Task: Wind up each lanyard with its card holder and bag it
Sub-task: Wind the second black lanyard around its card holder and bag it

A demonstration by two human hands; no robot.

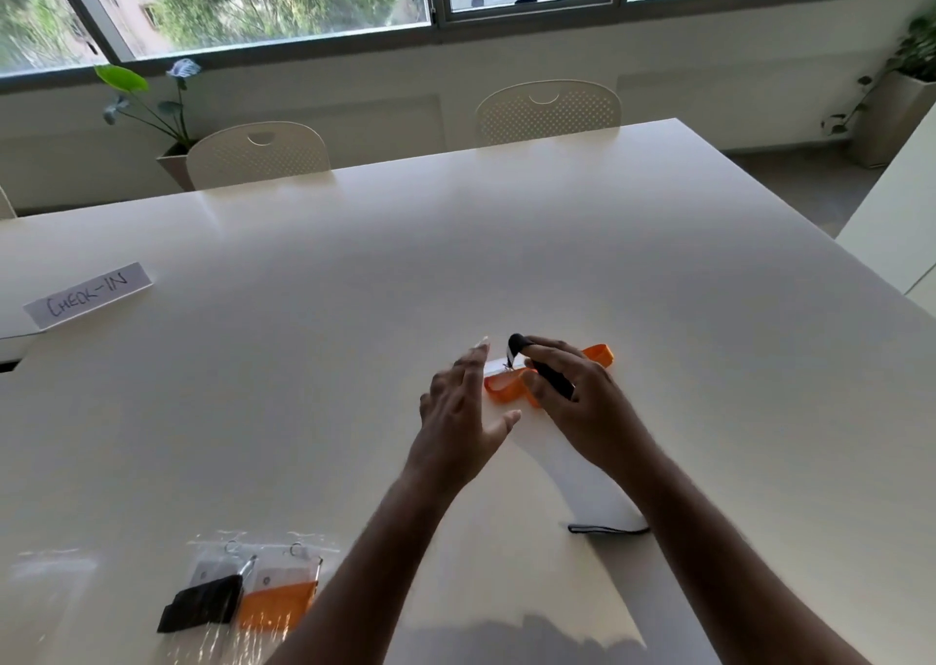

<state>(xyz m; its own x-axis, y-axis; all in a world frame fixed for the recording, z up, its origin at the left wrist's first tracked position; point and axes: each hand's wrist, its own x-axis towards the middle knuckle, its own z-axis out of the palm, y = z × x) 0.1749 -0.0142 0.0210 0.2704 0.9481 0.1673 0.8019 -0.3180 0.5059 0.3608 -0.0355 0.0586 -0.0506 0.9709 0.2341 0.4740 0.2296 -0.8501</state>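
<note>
While right hand (567,386) grips it, orange lanyard (499,386) lies underneath

card holder (494,364) mostly hidden behind hands

Two bagged lanyards (243,596), two chairs (548,111)

White table (506,239), CHECK-IN sign (88,293), two chairs (258,155), plants (152,102)
</note>
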